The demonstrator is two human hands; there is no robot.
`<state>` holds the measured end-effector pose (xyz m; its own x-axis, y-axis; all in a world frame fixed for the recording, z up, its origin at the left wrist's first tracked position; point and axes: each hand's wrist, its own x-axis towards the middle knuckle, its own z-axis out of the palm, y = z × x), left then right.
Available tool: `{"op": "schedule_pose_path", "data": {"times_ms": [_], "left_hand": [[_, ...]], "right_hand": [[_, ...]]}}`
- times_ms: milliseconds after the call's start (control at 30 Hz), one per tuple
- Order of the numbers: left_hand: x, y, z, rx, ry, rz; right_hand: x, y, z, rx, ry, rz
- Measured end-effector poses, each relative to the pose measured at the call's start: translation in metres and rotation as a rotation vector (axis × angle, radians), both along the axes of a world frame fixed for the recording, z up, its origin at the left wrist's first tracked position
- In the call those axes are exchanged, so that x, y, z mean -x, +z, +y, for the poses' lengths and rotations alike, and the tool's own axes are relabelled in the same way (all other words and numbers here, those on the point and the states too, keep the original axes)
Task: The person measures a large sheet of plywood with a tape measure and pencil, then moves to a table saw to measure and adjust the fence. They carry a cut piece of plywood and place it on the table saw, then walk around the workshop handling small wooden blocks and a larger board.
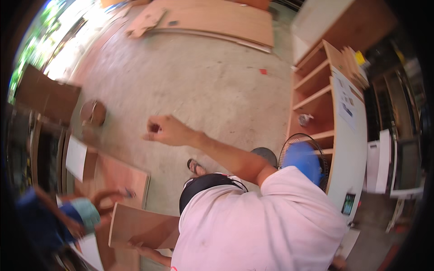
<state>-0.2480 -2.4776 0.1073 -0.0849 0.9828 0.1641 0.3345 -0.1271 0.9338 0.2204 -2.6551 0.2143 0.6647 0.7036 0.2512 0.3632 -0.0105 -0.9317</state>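
The left hand [135,245] clasps the lower edge of a plywood panel [140,223] low at the person's side, apparently steadying it, while the right hand [162,131], curled into a fist with nothing visibly in it, reaches over the concrete floor [203,77] and would need opening to share the panel's weight.

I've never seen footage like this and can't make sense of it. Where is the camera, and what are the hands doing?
There is no machine here. A single fisheye camera sits on a person's head and looks down, which is why straight edges bend. The pink shirt is the wearer's own. The right hand reaches out over the concrete floor with its fingers closed in a fist; whether it holds anything is unclear. The left hand grips the lower edge of a board. More sheets lie on the floor at the top. A shelf unit and a fan stand at the right. Another person, in blue, works at the lower left.
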Motion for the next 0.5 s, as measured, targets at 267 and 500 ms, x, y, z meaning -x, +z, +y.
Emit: {"op": "schedule_pose_path", "data": {"times_ms": [267,500], "left_hand": [[-0.312,0.014,0.195,-0.043,-0.379,-0.026],[-0.625,0.028,0.301,-0.224,-0.788,0.032]], "right_hand": [[-0.145,-0.123,-0.007,0.129,-0.302,0.938],[-0.337,-0.194,0.159,-0.074,0.018,1.748]]}}
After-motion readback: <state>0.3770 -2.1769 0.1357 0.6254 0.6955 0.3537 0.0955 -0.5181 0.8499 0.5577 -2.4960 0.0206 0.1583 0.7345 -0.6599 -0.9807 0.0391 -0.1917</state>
